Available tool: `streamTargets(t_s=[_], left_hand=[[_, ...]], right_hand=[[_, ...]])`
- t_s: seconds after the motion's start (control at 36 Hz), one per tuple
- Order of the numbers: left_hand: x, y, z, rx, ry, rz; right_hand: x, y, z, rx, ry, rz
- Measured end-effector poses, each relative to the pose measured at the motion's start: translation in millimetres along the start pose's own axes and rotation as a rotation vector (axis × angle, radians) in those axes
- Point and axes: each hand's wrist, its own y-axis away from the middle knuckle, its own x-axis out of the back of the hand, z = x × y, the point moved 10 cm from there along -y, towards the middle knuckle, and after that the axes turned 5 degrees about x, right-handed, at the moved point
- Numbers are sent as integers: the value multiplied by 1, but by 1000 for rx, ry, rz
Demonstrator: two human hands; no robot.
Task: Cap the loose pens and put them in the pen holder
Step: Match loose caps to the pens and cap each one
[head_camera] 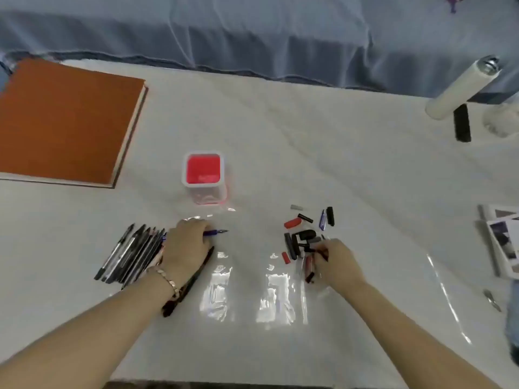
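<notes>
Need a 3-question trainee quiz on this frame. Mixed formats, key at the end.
1. True or false: pens already stand in the pen holder.
2. What does the left hand grip? A) blue pen B) red cap C) orange book
3. Fill in: the loose caps lie beside the ___ hand.
Key: 1 false; 2 A; 3 right: the right hand is at the pile.

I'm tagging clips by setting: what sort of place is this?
Probably a home or office worktable: white tabletop under glossy clear plastic, a large orange hardcover book, loose photo prints at the right edge.
</notes>
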Motion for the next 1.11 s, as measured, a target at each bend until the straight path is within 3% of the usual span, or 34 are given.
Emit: streamTargets(t_s=[0.11, 0.28, 0.53, 0.67, 0.78, 0.89, 1.11], left_hand=[[-13, -25, -6, -76, -149, 91], [-15, -37, 3, -217, -94, 215], [4, -13, 56, -302, 339, 242], [4, 10, 65, -278, 506, 204], [4, 35, 66, -250, 659, 123], [12, 62, 70, -293, 719, 83], [29, 112, 67, -304, 815, 81]], right_hand=[[18, -32, 6, 45, 194, 172], [25, -63, 10, 105, 313, 342], [27, -74, 12, 93, 246, 431], [34, -61, 13, 66, 61, 490], [44, -23, -4, 199, -215, 531], [42, 25, -32, 335, -697, 355], [48, 89, -64, 436, -811, 243]])
